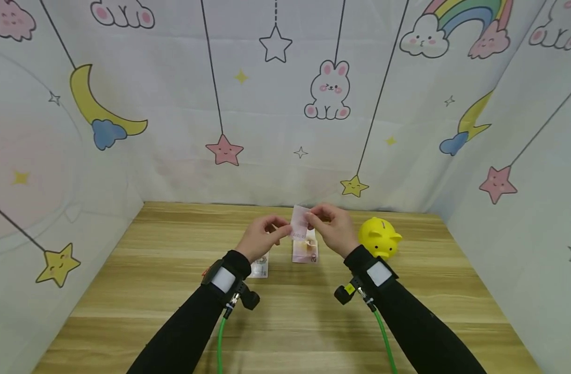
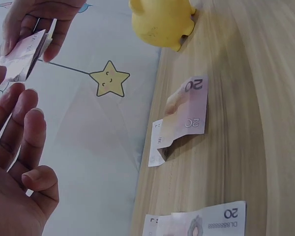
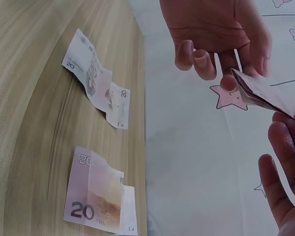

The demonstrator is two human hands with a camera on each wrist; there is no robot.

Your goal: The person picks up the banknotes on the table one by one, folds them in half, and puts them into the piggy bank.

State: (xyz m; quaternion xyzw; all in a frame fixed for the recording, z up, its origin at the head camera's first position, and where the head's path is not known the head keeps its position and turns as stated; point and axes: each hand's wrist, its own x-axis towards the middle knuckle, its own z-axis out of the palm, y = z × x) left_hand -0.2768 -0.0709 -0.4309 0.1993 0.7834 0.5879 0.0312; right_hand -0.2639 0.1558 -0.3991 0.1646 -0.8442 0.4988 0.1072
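Observation:
Between both hands, raised above the table, is a small folded pinkish banknote (image 1: 299, 222). My left hand (image 1: 263, 236) pinches its left edge between thumb and forefinger, the other fingers loosely bent. On the right edge, my right hand (image 1: 334, 228) pinches it with thumb and fingers. In the right wrist view the folded banknote (image 3: 263, 93) shows several layers at its side. Below the hands lies a creased 20 yuan note (image 1: 306, 252), its brownish picture side up. A second 20 note (image 3: 93, 78), portrait side up, lies to its left, partly hidden by my left arm in the head view.
A yellow piggy bank (image 1: 377, 237) with a slot on top stands right of my right hand. Behind the wooden table (image 1: 182, 234) hangs a printed cloth (image 1: 276, 114), which also rises at both sides. A bit of red (image 1: 204, 271) peeks out beside my left wrist.

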